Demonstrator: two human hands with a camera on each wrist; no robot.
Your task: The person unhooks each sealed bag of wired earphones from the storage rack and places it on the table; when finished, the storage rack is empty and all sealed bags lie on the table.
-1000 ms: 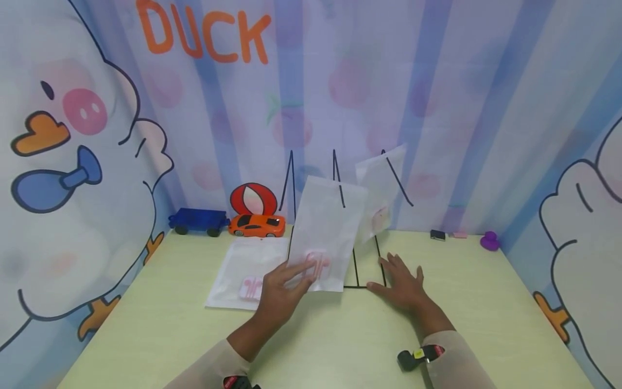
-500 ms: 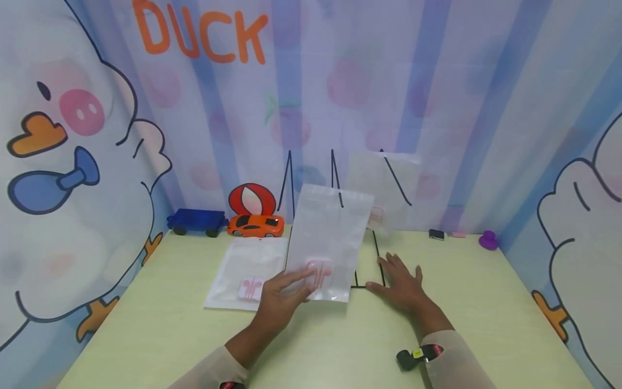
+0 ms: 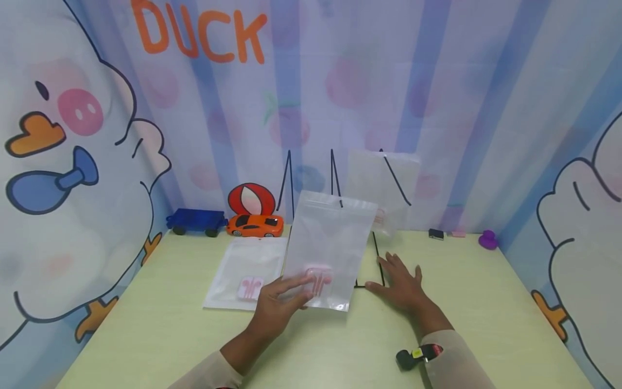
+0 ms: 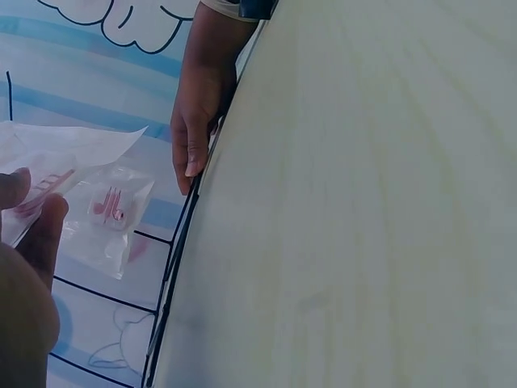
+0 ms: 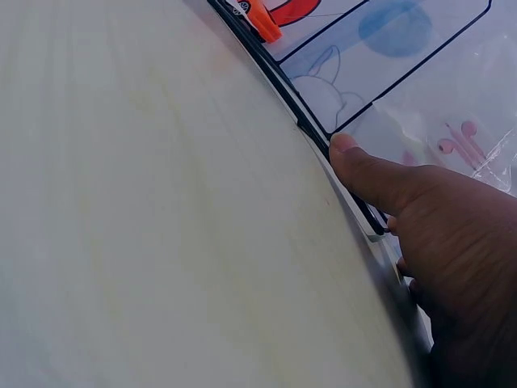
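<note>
In the head view my left hand [image 3: 273, 309] pinches the lower left part of a white zip pouch [image 3: 335, 232], thumb in front. Pink-and-white earphones in a small case [image 3: 318, 281] show through its lower end. The pouch leans back in front of the black wire rack [image 3: 380, 265], lifted off the table. My right hand [image 3: 402, 283] rests at the rack's lower right corner with fingers spread. The right wrist view has its thumb [image 5: 367, 170] pressing on the base wire. Another pouch [image 3: 381, 181] hangs on the rack's right prong.
A third white pouch [image 3: 250, 259] with earphones lies on the table [image 3: 311, 356] at the left. Behind it stand a blue toy wagon [image 3: 198, 221], an orange toy car [image 3: 255, 225] and a red-and-white ball shape [image 3: 251, 199]. A purple hat-like thing [image 3: 488, 240] sits at the back right.
The pouch in my left hand has come down and toward me, turning its face more to the front. The pouch hanging behind has swung to face forward. My right hand stays put.
</note>
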